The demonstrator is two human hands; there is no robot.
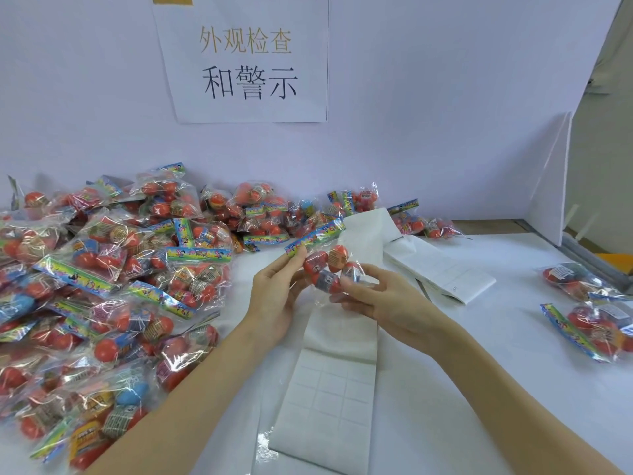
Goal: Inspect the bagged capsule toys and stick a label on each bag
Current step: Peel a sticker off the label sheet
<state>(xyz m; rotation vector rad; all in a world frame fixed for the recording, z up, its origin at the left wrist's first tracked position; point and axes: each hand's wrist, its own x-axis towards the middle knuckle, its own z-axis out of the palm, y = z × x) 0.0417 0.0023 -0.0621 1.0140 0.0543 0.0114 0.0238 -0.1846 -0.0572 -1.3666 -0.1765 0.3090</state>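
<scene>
I hold one clear bag of red capsule toys (327, 264) with a colourful header strip above the middle of the table. My left hand (277, 296) pinches its upper left, near the header. My right hand (383, 299) grips the bag's lower right with curled fingers. Under the bag runs a long white strip of label backing (330, 389), folded in sheets, with a grid of small rectangular labels on it.
A big heap of bagged capsule toys (102, 286) fills the table's left side and back. Two more bags (592, 310) lie at the right edge. A white wall with a printed paper sign (246, 63) stands behind; a folded label stack (442, 269) lies right of centre.
</scene>
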